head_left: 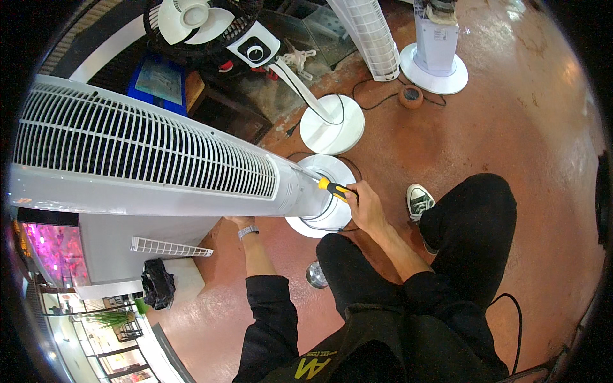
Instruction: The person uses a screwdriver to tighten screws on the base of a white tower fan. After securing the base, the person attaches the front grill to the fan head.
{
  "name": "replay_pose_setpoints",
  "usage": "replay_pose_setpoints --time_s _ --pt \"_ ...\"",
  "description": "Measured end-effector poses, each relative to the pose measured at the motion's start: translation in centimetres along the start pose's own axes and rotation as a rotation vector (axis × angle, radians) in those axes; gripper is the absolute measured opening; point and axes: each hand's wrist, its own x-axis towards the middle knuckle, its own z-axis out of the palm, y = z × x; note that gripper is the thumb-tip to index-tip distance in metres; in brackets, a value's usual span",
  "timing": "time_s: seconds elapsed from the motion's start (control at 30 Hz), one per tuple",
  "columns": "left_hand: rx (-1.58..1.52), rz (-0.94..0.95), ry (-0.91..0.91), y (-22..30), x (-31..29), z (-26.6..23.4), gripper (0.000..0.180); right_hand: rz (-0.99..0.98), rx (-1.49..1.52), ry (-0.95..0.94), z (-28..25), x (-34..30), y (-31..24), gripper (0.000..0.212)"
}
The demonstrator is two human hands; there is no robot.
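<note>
A white tower fan (pixel 147 150) with a slatted front grille leans across the left of the view, its lower end over a round white base (pixel 341 169). My right hand (pixel 365 207) is closed around the black-and-yellow handle of a screwdriver (pixel 333 188). The screwdriver's shaft points up and left at the lower end of the fan's housing; where its tip sits is hard to make out. My left hand (pixel 240 221), with a watch on its wrist, is at the near edge of the housing. Its fingers are hidden behind the fan.
Beyond stands a white pedestal fan (pixel 332 124). A white grille panel (pixel 367 41), another fan body (pixel 437 48) and a small clay pot (pixel 410 97) stand far right. Near my knee lies a shiny round metal object (pixel 316 274). A black plastic bag (pixel 158 283) and white grille piece (pixel 171 247) are left.
</note>
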Motion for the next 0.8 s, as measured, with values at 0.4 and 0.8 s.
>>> replay_pose_setpoints --time_s 0.4,0.8 --pt "-0.027 -0.006 0.0 0.0 -0.2 0.1 0.065 0.149 0.021 -0.083 -0.2 0.0 -1.2 0.039" --pt "-0.056 -0.012 -0.009 0.0 -0.6 0.4 0.062 0.203 0.162 -0.004 0.2 0.6 0.0 0.035"
